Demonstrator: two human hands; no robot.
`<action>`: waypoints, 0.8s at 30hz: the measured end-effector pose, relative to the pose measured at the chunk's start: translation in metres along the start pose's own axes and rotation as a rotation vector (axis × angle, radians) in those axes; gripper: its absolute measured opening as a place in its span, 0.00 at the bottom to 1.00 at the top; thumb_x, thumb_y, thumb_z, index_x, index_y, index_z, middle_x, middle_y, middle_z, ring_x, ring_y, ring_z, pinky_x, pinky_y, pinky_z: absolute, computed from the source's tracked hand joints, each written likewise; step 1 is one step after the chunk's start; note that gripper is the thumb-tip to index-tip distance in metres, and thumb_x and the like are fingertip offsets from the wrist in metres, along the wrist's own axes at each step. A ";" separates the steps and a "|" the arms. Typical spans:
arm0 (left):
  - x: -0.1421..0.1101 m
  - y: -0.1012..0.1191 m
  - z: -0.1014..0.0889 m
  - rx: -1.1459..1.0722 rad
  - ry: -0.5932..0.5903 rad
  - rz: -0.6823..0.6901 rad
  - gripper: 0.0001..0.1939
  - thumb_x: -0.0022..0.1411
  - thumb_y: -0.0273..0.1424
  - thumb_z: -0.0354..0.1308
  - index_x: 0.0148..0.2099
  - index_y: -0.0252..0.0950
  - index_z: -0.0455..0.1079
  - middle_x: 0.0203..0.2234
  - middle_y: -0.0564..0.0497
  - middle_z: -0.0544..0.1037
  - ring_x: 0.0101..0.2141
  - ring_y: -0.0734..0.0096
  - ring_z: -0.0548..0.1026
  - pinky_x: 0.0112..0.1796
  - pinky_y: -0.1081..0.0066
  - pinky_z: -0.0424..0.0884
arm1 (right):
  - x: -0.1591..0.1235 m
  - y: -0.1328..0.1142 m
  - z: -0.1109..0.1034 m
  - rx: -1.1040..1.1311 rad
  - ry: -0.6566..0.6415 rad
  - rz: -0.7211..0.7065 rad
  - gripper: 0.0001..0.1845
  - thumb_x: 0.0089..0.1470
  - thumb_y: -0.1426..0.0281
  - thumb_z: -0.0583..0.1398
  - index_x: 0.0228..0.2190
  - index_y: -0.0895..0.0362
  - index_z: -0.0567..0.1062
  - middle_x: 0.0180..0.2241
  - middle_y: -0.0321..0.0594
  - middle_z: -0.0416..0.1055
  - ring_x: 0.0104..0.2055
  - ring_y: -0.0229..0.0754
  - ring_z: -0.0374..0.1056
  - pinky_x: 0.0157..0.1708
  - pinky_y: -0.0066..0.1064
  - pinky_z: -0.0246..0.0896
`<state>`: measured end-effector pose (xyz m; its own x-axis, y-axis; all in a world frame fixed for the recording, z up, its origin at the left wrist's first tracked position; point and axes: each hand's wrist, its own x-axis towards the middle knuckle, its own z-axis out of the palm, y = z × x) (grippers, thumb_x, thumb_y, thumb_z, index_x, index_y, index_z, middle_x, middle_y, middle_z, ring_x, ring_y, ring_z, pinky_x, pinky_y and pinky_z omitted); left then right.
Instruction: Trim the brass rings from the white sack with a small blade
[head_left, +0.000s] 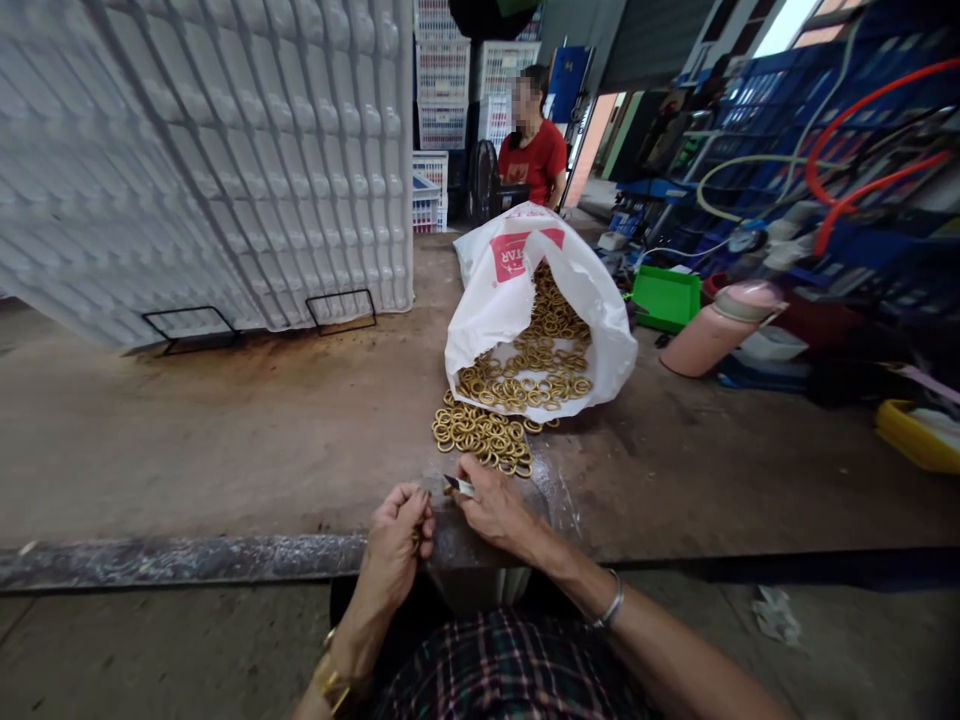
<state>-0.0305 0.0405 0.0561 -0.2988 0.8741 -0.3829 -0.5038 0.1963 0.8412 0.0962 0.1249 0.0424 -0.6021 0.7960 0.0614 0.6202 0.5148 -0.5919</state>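
Tbl (pixel 225 440): ring pile (pixel 480 436) by R hand (pixel 489 503), beyond L hand (pixel 397 530).

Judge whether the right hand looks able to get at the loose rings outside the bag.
Probably yes: the right hand is close beside the loose rings in front of the bag, with nothing visible between them, though the small pointed tool it grips may hinder picking.

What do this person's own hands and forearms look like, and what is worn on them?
Both left hand and right hand are ungloved, the forearms sleeveless. The left wrist has a gold-coloured band, perhaps a watch; the right forearm, a slim silvery bangle.
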 end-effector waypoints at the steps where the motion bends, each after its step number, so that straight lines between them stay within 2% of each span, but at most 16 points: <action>1: 0.000 0.000 0.002 0.102 0.021 0.030 0.15 0.51 0.41 0.60 0.33 0.35 0.63 0.16 0.60 0.64 0.15 0.83 0.58 0.14 0.82 0.53 | -0.001 -0.001 0.000 0.049 -0.007 -0.008 0.05 0.48 0.75 0.53 0.31 0.55 0.65 0.25 0.35 0.67 0.28 0.37 0.63 0.27 0.25 0.49; 4: -0.001 0.000 0.007 0.359 0.026 0.093 0.17 0.54 0.41 0.56 0.39 0.34 0.65 0.14 0.61 0.62 0.14 0.81 0.57 0.15 0.80 0.54 | -0.002 -0.006 -0.002 0.164 -0.043 -0.044 0.03 0.48 0.75 0.53 0.28 0.55 0.65 0.24 0.33 0.64 0.27 0.35 0.61 0.27 0.24 0.49; 7: -0.001 0.000 0.007 0.485 -0.031 0.183 0.13 0.54 0.38 0.54 0.35 0.33 0.67 0.16 0.59 0.62 0.17 0.80 0.58 0.18 0.79 0.55 | -0.001 -0.009 -0.004 0.254 -0.056 -0.033 0.03 0.46 0.75 0.53 0.26 0.56 0.64 0.22 0.31 0.62 0.26 0.34 0.58 0.26 0.24 0.48; 10: 0.000 -0.003 0.003 0.572 -0.033 0.285 0.11 0.55 0.38 0.53 0.30 0.33 0.67 0.16 0.58 0.62 0.19 0.79 0.58 0.21 0.78 0.56 | 0.001 -0.010 -0.005 0.374 -0.072 -0.004 0.02 0.44 0.75 0.54 0.25 0.57 0.64 0.21 0.30 0.60 0.25 0.34 0.56 0.26 0.24 0.48; 12: 0.001 -0.005 -0.001 0.605 -0.013 0.313 0.12 0.56 0.38 0.52 0.29 0.34 0.66 0.16 0.58 0.61 0.19 0.79 0.58 0.22 0.77 0.56 | 0.002 -0.011 -0.005 0.465 -0.080 0.004 0.01 0.45 0.73 0.55 0.25 0.57 0.66 0.22 0.30 0.61 0.26 0.33 0.56 0.27 0.24 0.49; 15: 0.002 -0.007 -0.003 0.621 0.017 0.326 0.12 0.57 0.38 0.51 0.29 0.35 0.65 0.16 0.58 0.61 0.19 0.78 0.58 0.22 0.77 0.57 | 0.001 -0.012 -0.006 0.543 -0.095 0.044 0.05 0.49 0.69 0.53 0.26 0.57 0.67 0.21 0.30 0.60 0.25 0.33 0.55 0.25 0.24 0.48; 20: -0.001 -0.006 0.001 0.646 0.019 0.378 0.11 0.57 0.36 0.51 0.29 0.35 0.67 0.17 0.57 0.63 0.20 0.77 0.59 0.23 0.77 0.57 | 0.001 -0.015 -0.005 0.575 -0.145 0.099 0.12 0.53 0.65 0.51 0.21 0.57 0.63 0.17 0.28 0.55 0.21 0.32 0.51 0.22 0.24 0.44; 24: -0.001 -0.005 0.001 0.584 -0.018 0.289 0.12 0.57 0.38 0.51 0.30 0.34 0.66 0.17 0.58 0.62 0.18 0.79 0.58 0.21 0.78 0.56 | 0.002 -0.014 -0.002 0.593 -0.117 0.109 0.12 0.52 0.67 0.51 0.20 0.57 0.63 0.17 0.28 0.56 0.21 0.31 0.52 0.22 0.24 0.44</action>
<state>-0.0270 0.0386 0.0525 -0.3399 0.9342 -0.1083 0.1197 0.1571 0.9803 0.0872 0.1198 0.0521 -0.6228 0.7767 -0.0938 0.3166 0.1405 -0.9381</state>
